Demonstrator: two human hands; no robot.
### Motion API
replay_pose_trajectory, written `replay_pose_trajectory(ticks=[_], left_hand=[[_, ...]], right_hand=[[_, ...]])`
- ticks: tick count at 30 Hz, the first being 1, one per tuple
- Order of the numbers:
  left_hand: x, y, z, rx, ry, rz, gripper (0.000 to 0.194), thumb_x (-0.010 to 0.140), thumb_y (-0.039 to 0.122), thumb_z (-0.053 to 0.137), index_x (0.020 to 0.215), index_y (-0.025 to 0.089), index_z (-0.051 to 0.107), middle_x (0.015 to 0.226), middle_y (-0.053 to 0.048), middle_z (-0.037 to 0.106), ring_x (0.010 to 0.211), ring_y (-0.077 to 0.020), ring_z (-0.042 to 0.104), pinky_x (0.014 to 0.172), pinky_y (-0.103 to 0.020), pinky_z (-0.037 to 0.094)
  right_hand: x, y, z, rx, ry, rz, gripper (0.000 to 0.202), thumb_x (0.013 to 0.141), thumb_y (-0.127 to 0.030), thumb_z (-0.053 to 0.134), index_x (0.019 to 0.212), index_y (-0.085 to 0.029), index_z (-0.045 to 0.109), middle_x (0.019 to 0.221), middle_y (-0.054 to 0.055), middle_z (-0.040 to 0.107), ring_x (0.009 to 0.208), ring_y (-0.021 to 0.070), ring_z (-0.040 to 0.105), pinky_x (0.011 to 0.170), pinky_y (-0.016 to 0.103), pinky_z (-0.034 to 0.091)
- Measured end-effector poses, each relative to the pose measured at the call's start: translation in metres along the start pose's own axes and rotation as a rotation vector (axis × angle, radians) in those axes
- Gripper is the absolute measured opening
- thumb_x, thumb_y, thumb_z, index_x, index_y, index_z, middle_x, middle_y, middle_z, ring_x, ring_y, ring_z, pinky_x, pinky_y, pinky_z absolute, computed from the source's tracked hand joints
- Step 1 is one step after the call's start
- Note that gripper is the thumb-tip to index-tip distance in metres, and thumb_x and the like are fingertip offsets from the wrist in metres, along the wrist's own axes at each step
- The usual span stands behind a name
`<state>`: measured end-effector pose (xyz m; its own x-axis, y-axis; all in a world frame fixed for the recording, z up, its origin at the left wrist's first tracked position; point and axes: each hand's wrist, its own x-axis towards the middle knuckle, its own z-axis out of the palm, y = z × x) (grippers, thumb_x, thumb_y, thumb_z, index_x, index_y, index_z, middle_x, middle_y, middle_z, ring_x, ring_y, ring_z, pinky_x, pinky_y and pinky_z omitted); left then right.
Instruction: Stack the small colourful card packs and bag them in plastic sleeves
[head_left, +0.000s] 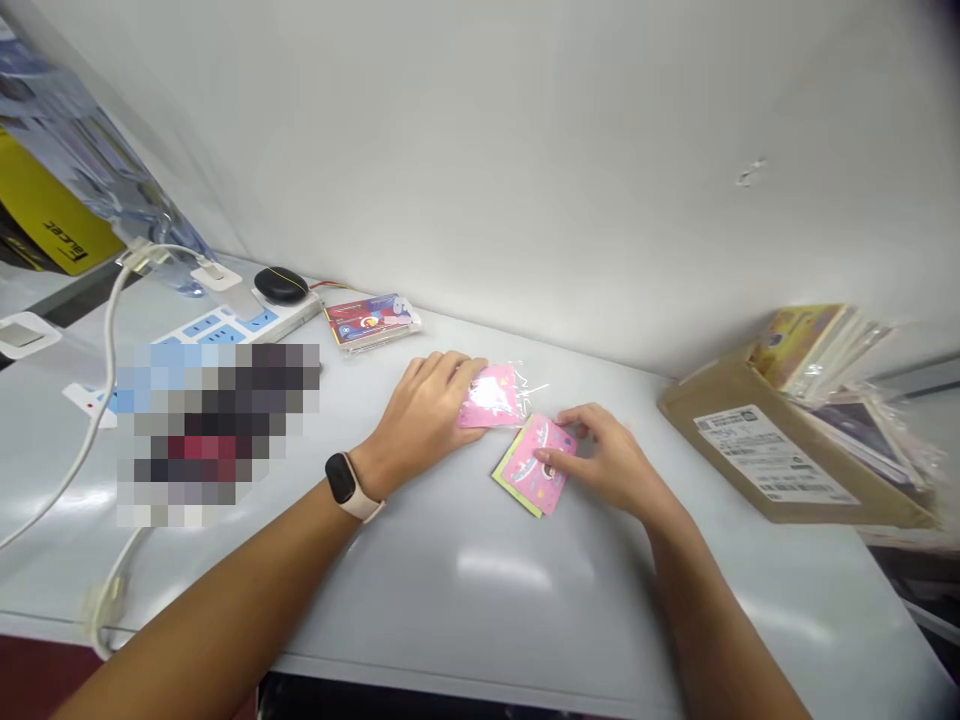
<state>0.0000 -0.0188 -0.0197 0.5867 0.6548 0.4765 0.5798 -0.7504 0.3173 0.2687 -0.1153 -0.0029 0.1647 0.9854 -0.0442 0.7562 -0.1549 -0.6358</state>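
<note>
My left hand, with a watch on its wrist, is closed around the left end of a clear plastic sleeve. A pink card or booklet shows inside the sleeve, and its clear end points right. In my right hand are a few small printed booklets, pinched at their right side between thumb and fingers. The top one is pink with printed pictures, and a yellow-green one sticks out beneath it. The booklets are tilted just in front of the sleeve's clear end. I cannot tell whether they touch it.
A cardboard box with packaged booklets stands at the right. Packed red-and-blue booklets lie by the wall. To the left are a power strip, a black round case, white cables and a blurred-out object.
</note>
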Motion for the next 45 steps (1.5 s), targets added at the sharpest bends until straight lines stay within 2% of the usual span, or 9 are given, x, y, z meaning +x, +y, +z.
replay_pose_trajectory(ticks=[8, 13, 16, 18, 21, 24, 27, 37, 45], left_hand=[[0.000, 0.001, 0.000, 0.006, 0.016, 0.012, 0.056, 0.089, 0.030, 0.078, 0.140, 0.018, 0.056, 0.127, -0.014, 0.070, 0.115, -0.0336, 0.065, 0.095, -0.045, 0.049], [0.000, 0.001, -0.002, 0.013, 0.002, 0.006, 0.055, 0.089, 0.029, 0.077, 0.140, 0.019, 0.057, 0.127, -0.014, 0.070, 0.115, -0.0334, 0.065, 0.095, -0.045, 0.049], [0.000, 0.001, -0.002, 0.012, 0.000, 0.008, 0.056, 0.089, 0.029, 0.077, 0.140, 0.019, 0.057, 0.128, -0.013, 0.070, 0.115, -0.0333, 0.065, 0.095, -0.045, 0.049], [0.000, 0.001, -0.002, 0.006, 0.007, 0.007, 0.054, 0.090, 0.030, 0.076, 0.140, 0.020, 0.057, 0.127, -0.013, 0.070, 0.113, -0.0329, 0.065, 0.095, -0.045, 0.049], [0.000, 0.002, -0.002, 0.001, 0.005, 0.005, 0.052, 0.091, 0.029, 0.075, 0.139, 0.020, 0.058, 0.127, -0.013, 0.070, 0.113, -0.0328, 0.065, 0.094, -0.044, 0.049], [0.000, 0.002, -0.002, 0.002, -0.002, 0.005, 0.052, 0.091, 0.029, 0.076, 0.139, 0.020, 0.058, 0.127, -0.013, 0.071, 0.115, -0.0331, 0.065, 0.095, -0.044, 0.049], [0.000, 0.002, -0.002, 0.005, 0.006, 0.018, 0.054, 0.090, 0.030, 0.077, 0.139, 0.019, 0.057, 0.128, -0.014, 0.070, 0.115, -0.0336, 0.066, 0.096, -0.045, 0.049], [0.000, 0.002, -0.001, 0.010, -0.010, 0.022, 0.061, 0.087, 0.030, 0.079, 0.142, 0.018, 0.055, 0.129, -0.015, 0.070, 0.115, -0.0341, 0.066, 0.097, -0.045, 0.049], [0.000, 0.002, -0.001, 0.025, -0.012, 0.030, 0.058, 0.088, 0.029, 0.077, 0.140, 0.017, 0.055, 0.128, -0.014, 0.070, 0.114, -0.0332, 0.066, 0.096, -0.045, 0.049]], right_hand=[[0.002, -0.005, -0.012, 0.200, 0.004, 0.041, 0.039, 0.074, -0.054, 0.091, 0.090, -0.024, 0.072, 0.087, 0.003, 0.072, 0.076, 0.0200, 0.059, 0.068, 0.035, 0.050], [0.000, -0.005, -0.030, 0.486, -0.156, 0.090, 0.047, 0.072, -0.056, 0.095, 0.100, -0.022, 0.078, 0.082, 0.005, 0.074, 0.071, 0.0199, 0.064, 0.063, 0.035, 0.054], [-0.002, -0.002, -0.037, 0.549, -0.183, 0.075, 0.039, 0.077, -0.054, 0.094, 0.095, -0.022, 0.082, 0.085, 0.007, 0.076, 0.075, 0.0217, 0.067, 0.065, 0.036, 0.057], [-0.003, 0.001, -0.037, 0.626, -0.086, 0.037, 0.034, 0.077, -0.052, 0.093, 0.089, -0.023, 0.081, 0.082, 0.006, 0.076, 0.072, 0.0215, 0.068, 0.062, 0.035, 0.056], [0.000, 0.005, -0.030, 0.745, 0.226, -0.024, 0.031, 0.076, -0.051, 0.094, 0.089, -0.026, 0.080, 0.076, 0.003, 0.075, 0.063, 0.0191, 0.064, 0.055, 0.034, 0.053], [0.004, 0.004, -0.021, 0.758, 0.543, -0.074, 0.029, 0.078, -0.047, 0.093, 0.094, -0.027, 0.079, 0.084, 0.004, 0.077, 0.069, 0.0202, 0.069, 0.062, 0.035, 0.057], [0.004, 0.000, -0.012, 0.675, 0.706, -0.085, 0.028, 0.081, -0.044, 0.092, 0.095, -0.025, 0.078, 0.088, 0.005, 0.078, 0.077, 0.0212, 0.072, 0.069, 0.036, 0.060], [0.004, -0.004, 0.001, 0.700, 0.603, 0.014, 0.031, 0.078, -0.043, 0.094, 0.093, -0.022, 0.078, 0.082, 0.005, 0.079, 0.073, 0.0214, 0.075, 0.068, 0.036, 0.063], [0.004, -0.007, 0.004, 0.788, 0.639, 0.015, 0.033, 0.075, -0.042, 0.095, 0.092, -0.020, 0.078, 0.079, 0.004, 0.078, 0.067, 0.0182, 0.071, 0.057, 0.029, 0.057]])
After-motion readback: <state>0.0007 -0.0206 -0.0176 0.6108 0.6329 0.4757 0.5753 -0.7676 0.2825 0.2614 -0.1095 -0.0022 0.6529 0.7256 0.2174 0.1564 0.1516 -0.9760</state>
